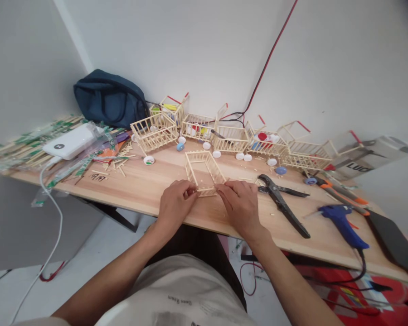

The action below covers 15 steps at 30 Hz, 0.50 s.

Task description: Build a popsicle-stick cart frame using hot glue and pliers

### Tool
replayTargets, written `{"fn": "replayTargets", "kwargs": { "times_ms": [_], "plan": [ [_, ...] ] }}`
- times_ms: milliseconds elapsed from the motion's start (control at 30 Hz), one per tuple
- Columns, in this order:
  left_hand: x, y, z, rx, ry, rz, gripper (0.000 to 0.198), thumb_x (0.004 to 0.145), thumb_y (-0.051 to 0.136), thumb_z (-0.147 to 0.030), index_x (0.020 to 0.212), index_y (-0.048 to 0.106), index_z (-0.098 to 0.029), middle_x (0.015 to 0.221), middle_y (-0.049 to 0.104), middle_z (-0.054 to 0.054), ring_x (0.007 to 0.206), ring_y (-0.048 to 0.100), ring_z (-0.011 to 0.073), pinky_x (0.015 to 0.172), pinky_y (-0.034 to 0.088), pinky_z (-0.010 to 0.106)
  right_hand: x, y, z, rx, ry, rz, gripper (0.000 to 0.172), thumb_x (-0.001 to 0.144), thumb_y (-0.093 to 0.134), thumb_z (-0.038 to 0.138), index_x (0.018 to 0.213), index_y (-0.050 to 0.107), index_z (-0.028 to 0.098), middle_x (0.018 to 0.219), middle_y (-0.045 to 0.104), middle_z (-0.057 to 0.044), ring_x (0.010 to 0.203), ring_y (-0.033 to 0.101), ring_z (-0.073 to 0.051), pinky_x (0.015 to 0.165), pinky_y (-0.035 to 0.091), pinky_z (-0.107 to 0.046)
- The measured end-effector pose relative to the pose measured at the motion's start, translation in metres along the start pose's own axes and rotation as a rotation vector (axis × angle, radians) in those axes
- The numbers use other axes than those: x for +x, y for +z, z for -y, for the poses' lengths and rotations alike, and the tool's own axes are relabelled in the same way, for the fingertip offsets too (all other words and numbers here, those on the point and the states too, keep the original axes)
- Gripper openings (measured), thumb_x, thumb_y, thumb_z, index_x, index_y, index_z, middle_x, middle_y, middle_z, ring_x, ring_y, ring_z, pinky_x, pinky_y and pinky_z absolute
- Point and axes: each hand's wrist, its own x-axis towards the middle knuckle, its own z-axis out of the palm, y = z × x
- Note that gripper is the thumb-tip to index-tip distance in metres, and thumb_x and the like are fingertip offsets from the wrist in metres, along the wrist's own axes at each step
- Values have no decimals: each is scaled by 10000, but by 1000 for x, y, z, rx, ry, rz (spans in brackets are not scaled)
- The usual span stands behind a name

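Observation:
A small open frame of thin wooden sticks [206,156] rests on the table before me, with barred sides and a hollow middle. My left hand [177,199] is closed at its near left corner, thumb and fingers pinching the stick frame. At the near right corner my right hand [240,203] pinches it too, fingertips on the near edge. Behind the frame stands a row of miniature stick carts, among them an empty-looking stick cart [155,131] with white round wheels and a stick cart [268,147] holding small coloured items.
Pliers [282,206] and a blue glue gun [343,224] lie on the right, near a black flat object [394,242]. Left are a white power bank [73,141] with a cable, bundled sticks [23,147] and a blue bag [110,99]. The table [136,190] has a near edge.

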Motion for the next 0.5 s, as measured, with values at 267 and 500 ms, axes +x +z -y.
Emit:
{"fn": "replayTargets", "kwargs": {
  "times_ms": [267, 500],
  "plan": [
    [1, -1, 2, -3, -37, 1, 60, 758, 637, -129, 719, 616, -171, 662, 576, -26, 644, 507, 119, 620, 356, 240, -4, -8, -9, 309, 355, -74, 180, 922, 509, 272, 1018, 642, 199, 892, 675, -51, 805, 591, -178, 778, 408, -340],
    [5, -4, 6, -59, -1, 20, 52, 752, 648, -115, 732, 656, -162, 677, 605, -18, 652, 520, 120, 635, 370, 240, 0, -2, -14, 628, 604, 171, 252, 850, 519, 307, 1014, 671, 191, 951, 718, -59, 776, 626, -185, 667, 461, -297]
  ]
}}
